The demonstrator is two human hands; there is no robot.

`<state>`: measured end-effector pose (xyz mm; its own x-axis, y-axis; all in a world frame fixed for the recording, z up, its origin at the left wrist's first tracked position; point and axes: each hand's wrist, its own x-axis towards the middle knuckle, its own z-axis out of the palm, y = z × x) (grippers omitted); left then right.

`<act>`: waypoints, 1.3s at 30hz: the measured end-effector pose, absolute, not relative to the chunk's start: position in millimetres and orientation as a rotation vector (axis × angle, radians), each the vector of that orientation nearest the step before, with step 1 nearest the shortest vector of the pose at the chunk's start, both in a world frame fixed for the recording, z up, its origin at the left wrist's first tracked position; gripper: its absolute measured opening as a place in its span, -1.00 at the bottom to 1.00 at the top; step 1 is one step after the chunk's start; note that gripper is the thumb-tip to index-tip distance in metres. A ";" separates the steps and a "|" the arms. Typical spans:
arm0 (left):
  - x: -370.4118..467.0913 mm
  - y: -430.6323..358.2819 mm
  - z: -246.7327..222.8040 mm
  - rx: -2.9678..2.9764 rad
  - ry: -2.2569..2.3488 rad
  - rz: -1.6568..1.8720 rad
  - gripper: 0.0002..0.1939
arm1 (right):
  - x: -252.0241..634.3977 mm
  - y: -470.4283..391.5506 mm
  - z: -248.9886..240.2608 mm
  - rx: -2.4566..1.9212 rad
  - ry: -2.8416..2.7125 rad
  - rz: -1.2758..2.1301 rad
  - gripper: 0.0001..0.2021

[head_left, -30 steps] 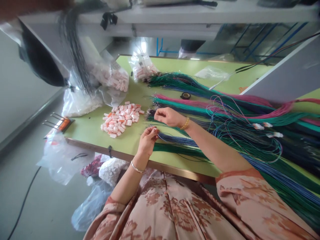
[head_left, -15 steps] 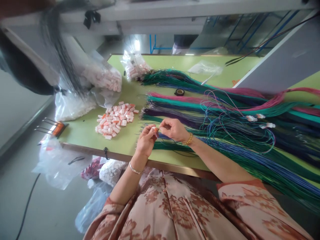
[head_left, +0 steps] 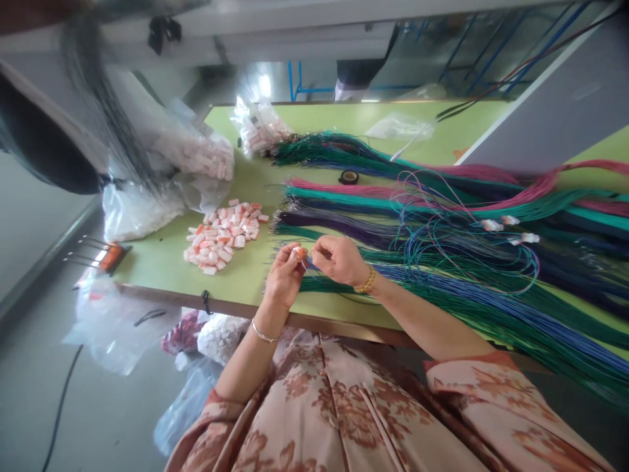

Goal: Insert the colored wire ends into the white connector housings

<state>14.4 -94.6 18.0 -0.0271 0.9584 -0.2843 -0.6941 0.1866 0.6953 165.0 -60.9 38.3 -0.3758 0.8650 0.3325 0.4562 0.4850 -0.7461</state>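
Between the thumb and fingers of my left hand [head_left: 284, 278] is a small white-and-orange connector [head_left: 300, 252]. My right hand [head_left: 341, 261] is pinched close beside it, at the connector's right end; a thin wire seems to run from there, but its tip is hidden by my fingers. Both hands are above the front part of the green table. To their left lies a pile of loose white-and-orange connectors [head_left: 223, 236]. Bundles of green wires [head_left: 324, 284], purple wires [head_left: 319, 223] and pink wires [head_left: 339, 190] stretch out behind and to the right of my hands.
A roll of black tape [head_left: 348, 177] lies behind the wires. Several finished-looking connectors on looped wires [head_left: 493, 225] rest at right. Plastic bags of connectors [head_left: 196, 154] stand at back left. An orange pronged holder [head_left: 112, 256] sits at the left edge. A grey panel [head_left: 545, 111] slants at right.
My right hand has drawn slightly apart from the left, and the orange of the connector shows more. The whole view has shifted a little.
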 end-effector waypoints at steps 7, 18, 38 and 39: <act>14.1 -94.8 15.3 0.455 0.892 1.418 -0.74 | 163.4 -62.4 38.2 -1.123 -2.015 0.713 -0.78; 14.1 -95.9 12.1 0.524 0.909 1.458 -0.69 | 159.1 -65.9 36.9 -1.169 -1.982 0.685 -0.79; 16.1 -88.0 16.3 0.522 1.044 1.447 -0.65 | 159.1 -54.7 35.2 -1.027 -2.183 0.712 -0.82; 17.3 -87.9 15.5 0.517 1.062 1.451 -0.64 | 156.9 -55.5 33.5 -1.053 -2.201 0.677 -0.82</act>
